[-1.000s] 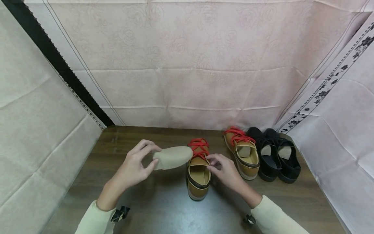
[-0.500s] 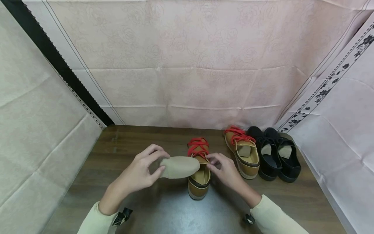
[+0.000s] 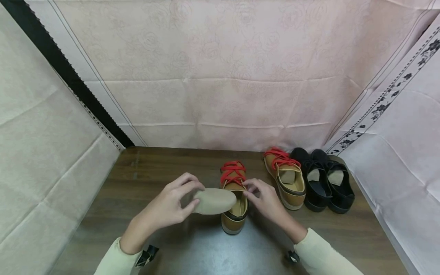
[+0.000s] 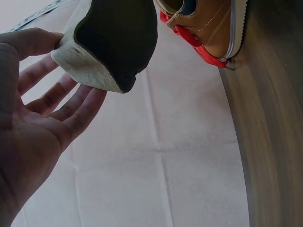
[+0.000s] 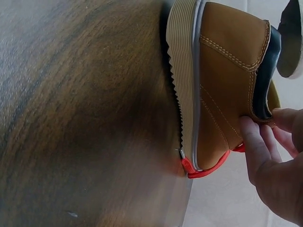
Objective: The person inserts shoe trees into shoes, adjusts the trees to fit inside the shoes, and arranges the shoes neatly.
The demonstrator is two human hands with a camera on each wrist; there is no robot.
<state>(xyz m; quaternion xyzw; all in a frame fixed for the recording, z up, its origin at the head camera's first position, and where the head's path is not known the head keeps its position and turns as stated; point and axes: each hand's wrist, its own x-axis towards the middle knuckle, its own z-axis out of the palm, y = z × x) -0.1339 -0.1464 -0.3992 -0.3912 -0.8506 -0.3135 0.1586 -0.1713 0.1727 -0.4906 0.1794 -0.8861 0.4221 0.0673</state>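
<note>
My left hand pinches one end of a pale, toe-shaped shoe insert between thumb and fingers. The insert is held sideways in the air, its free end over the opening of a tan shoe with red laces. In the left wrist view the insert shows a light outer side and a dark hollow underside. With thumb and fingertips, my right hand pinches the shoe's collar beside the laces. The right wrist view has this shoe flat on its sole; its lined opening is partly hidden there by the collar.
To the right stands a matching tan shoe with red laces, a pale piece inside. Beside it are two black shoes, also with pale pieces inside. Patterned cloth hangs behind the brown wooden surface.
My left hand has moved right and toward me, bringing the insert from beside the laces to over the shoe's opening. My right hand and the shoe have hardly moved.
</note>
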